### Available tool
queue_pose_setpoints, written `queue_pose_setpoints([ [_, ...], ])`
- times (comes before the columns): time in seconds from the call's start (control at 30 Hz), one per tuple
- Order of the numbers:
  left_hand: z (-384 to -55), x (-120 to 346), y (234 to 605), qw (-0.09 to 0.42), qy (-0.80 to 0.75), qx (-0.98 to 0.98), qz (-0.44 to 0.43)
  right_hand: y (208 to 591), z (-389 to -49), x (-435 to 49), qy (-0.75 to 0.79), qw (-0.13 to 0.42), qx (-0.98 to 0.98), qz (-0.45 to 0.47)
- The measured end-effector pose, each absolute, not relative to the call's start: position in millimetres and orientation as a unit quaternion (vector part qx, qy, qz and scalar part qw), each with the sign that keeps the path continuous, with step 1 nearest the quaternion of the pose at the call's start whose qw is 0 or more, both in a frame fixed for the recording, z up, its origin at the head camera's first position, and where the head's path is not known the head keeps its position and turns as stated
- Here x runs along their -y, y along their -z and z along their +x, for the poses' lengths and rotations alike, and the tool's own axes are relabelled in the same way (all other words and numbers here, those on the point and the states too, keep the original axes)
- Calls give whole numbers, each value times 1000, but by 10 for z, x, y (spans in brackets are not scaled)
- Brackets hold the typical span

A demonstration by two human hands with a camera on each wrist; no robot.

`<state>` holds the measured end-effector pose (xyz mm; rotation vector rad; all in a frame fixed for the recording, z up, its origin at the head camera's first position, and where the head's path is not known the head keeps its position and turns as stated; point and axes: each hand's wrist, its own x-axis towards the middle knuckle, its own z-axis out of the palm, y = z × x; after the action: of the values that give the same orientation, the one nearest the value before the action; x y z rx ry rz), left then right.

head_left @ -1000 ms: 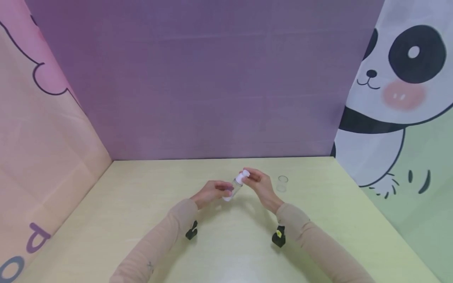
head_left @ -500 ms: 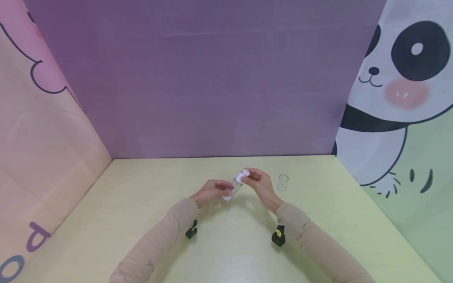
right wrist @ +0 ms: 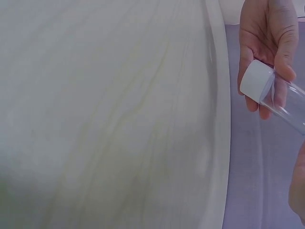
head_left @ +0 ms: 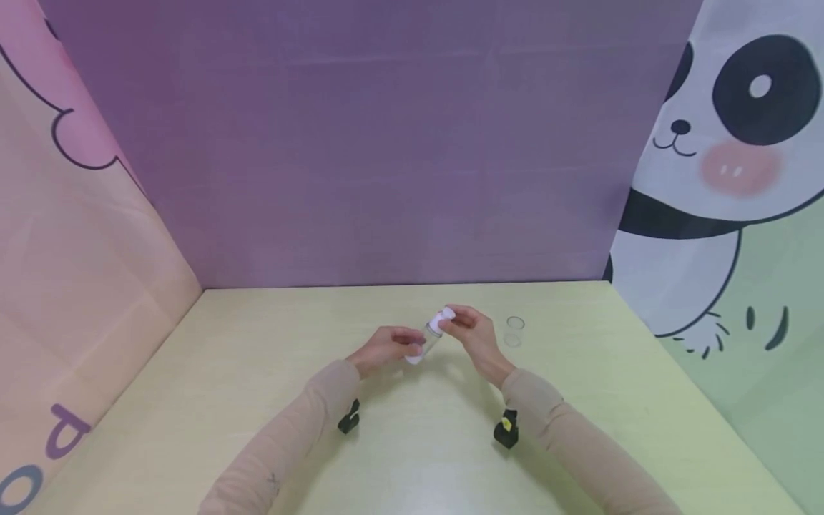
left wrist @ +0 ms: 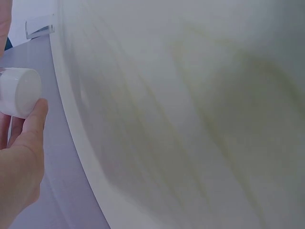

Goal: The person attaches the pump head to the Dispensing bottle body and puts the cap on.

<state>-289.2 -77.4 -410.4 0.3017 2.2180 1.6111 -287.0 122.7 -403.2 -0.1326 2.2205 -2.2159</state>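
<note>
A slim clear bottle (head_left: 431, 339) with a white base and a white top (head_left: 440, 320) is held tilted above the table, its top toward the upper right. My left hand (head_left: 385, 349) grips the lower end, thumb and fingers around the white base (right wrist: 257, 81), as the right wrist view shows. With thumb and fingers, my right hand (head_left: 475, 340) pinches the white top; its fingertips partly cover it. On the table just right of that hand stands a clear cylindrical cap (head_left: 514, 332), seen also at the left wrist view's upper left.
Pale wood-toned tabletop (head_left: 257, 400) extends under both forearms. A purple backdrop (head_left: 399, 157) rises at the far edge, with printed cloth walls to the left and right. Small black devices (head_left: 506, 429) hang under both wrists.
</note>
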Motion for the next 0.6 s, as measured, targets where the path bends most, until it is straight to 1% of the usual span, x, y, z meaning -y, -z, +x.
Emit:
queue_pose_setpoints([
  [0.33, -2885, 765, 4079, 190, -571, -791, 111, 4026, -2871, -1236, 704, 2, -709, -41],
  [0.43, -2877, 761, 4076, 189, -571, -791, 114, 4039, -2875, -1258, 718, 9, -693, -59],
  [0.6, -2869, 759, 4077, 189, -571, -790, 118, 4062, -2883, -1304, 745, 27, -656, -119],
])
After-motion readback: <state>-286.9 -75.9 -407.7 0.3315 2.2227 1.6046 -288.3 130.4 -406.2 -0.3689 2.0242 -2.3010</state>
